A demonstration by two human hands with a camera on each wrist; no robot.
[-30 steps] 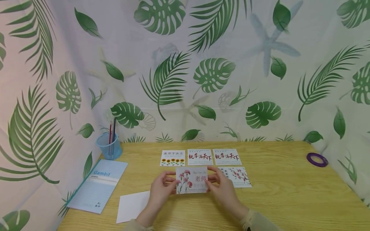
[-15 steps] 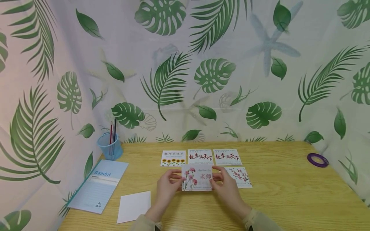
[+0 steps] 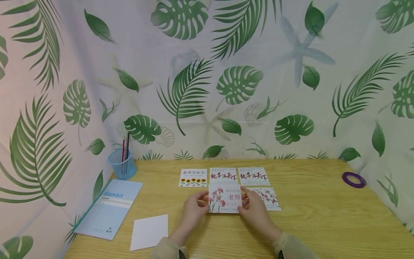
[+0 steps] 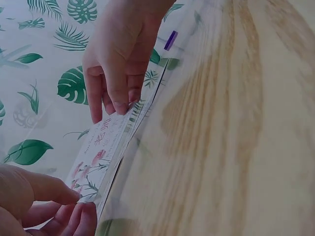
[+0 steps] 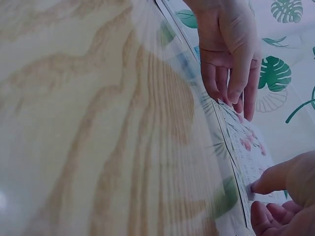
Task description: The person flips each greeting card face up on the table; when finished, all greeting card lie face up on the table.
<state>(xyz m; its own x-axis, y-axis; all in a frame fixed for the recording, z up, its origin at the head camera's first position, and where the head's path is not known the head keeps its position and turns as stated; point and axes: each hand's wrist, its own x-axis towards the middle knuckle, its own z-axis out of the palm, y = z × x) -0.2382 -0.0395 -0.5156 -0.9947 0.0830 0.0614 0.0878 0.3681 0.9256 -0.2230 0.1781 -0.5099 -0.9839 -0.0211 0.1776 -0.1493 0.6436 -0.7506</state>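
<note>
A card (image 3: 225, 198) with pink carnations and Chinese characters is held between both hands, a little above the table. My left hand (image 3: 194, 211) pinches its left edge, and my right hand (image 3: 257, 213) pinches the right edge. In the left wrist view the card (image 4: 100, 142) tilts up, thumbs on its printed face. Behind it lie a sunflower card (image 3: 193, 178) and two cards with red characters, one in the middle (image 3: 223, 175) and one at the right (image 3: 253, 176). A blossom card (image 3: 271, 200) is partly covered by the right hand.
A blank white card (image 3: 149, 232) lies at the front left, beside a light blue notebook (image 3: 111, 207). A blue mesh cup (image 3: 122, 166) with pencils stands at the back left. On the right is a purple ring (image 3: 354, 180). Leaf-patterned cloth (image 3: 200, 90) hangs behind the table.
Both hands have carried the carnation card to the right and slightly away from the body, toward the row of cards. The cards on the table have stayed put.
</note>
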